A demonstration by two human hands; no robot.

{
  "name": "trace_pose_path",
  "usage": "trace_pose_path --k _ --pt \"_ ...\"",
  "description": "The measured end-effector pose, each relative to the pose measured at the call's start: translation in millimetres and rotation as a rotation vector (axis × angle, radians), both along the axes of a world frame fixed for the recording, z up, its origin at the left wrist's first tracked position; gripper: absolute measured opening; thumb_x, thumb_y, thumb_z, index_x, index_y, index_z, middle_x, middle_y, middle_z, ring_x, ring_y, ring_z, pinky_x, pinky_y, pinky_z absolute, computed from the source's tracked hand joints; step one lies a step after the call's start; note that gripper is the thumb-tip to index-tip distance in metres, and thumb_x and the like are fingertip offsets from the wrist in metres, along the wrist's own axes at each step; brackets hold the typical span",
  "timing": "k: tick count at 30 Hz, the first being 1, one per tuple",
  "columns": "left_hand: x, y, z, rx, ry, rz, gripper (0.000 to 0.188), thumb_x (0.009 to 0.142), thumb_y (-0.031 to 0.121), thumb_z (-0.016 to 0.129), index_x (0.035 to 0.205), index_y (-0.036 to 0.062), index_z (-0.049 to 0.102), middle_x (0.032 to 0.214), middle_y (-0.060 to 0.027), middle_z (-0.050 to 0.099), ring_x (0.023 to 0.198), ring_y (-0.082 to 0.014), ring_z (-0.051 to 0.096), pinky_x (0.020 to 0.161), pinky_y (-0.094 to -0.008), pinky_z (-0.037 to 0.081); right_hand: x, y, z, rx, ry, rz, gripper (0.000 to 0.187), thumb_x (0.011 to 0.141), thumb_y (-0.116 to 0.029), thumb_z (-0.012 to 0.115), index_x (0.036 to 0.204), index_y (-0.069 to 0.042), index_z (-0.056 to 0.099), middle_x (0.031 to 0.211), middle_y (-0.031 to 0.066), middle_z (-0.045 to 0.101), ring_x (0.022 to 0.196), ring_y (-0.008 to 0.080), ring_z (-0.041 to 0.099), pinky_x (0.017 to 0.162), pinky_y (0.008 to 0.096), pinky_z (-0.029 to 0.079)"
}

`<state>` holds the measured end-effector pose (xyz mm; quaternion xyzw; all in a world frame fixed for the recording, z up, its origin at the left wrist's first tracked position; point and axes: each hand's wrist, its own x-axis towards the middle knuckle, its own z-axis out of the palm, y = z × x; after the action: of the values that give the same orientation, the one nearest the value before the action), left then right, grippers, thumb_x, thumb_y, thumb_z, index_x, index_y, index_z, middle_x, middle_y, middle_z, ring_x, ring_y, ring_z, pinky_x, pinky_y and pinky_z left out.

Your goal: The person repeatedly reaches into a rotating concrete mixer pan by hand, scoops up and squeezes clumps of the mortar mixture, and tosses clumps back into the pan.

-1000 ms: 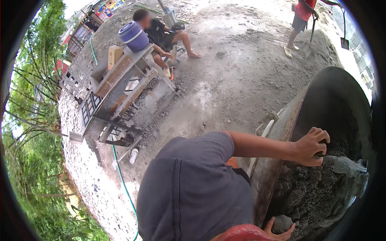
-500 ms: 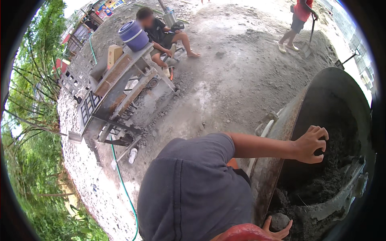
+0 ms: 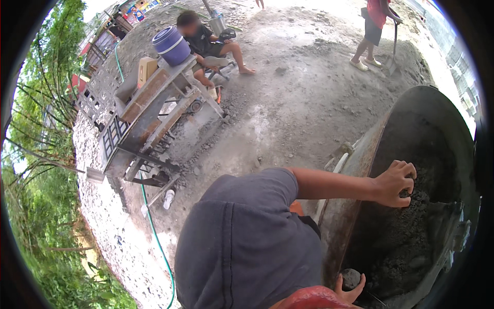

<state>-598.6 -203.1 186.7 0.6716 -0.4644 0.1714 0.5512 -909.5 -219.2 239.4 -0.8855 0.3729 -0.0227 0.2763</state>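
- Left hand [image 3: 395, 184]: arm outstretched across the drum [image 3: 339, 242] rim, fingers curled (cannot tell if its grip holds anything).
- Right hand [image 3: 352, 296]: cupped around a lump [image 3: 351, 279].

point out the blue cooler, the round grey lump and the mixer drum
Blue cooler [image 3: 177, 54]: head view, on its side below the lid.
Round grey lump [image 3: 351, 278]: head view, middle of its exposed surface.
Mixer drum [image 3: 429, 121]: head view, on its upper inner wall.

On the battered bench [image 3: 135, 138] sat a blue cooler [image 3: 172, 47], a brown box [image 3: 147, 71] close by; a seated person [image 3: 199, 43] beyond; top right, a red-shirted person [image 3: 375, 14] stood with a shovel [image 3: 395, 41]; a green hose [image 3: 155, 230] trailed below!
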Motion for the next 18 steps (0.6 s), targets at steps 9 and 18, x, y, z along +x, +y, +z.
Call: trace_pose_path --k 9,18 --pt "-1 -1 1 0.05 0.019 -0.023 0.021 0.07 0.028 0.068 0.074 0.009 0.06 0.108 -0.0127 0.047 0.103 -0.0304 0.043 0.097 -0.0446 0.028 -10 -11 -16 -0.055 -0.006 0.017 0.076 0.073 -0.041 0.079 0.13 0.0 0.049 0.125 0.0212 0.054 0.119 0.0338 0.05 0.101 0.0411 0.039" --pt "-3 5 -2 0.144 0.094 0.013 0.017 0.073 0.023 0.068 0.083 0.0103 0.064 0.108 -0.0104 0.051 0.103 -0.0288 0.048 0.091 -0.0418 0.034 -7 -7 -22 -0.148 -0.126 -0.226 0.071 0.068 -0.022 0.08 0.13 -0.008 0.049 0.121 0.0155 0.053 0.113 0.0327 0.052 0.095 0.0388 0.041"
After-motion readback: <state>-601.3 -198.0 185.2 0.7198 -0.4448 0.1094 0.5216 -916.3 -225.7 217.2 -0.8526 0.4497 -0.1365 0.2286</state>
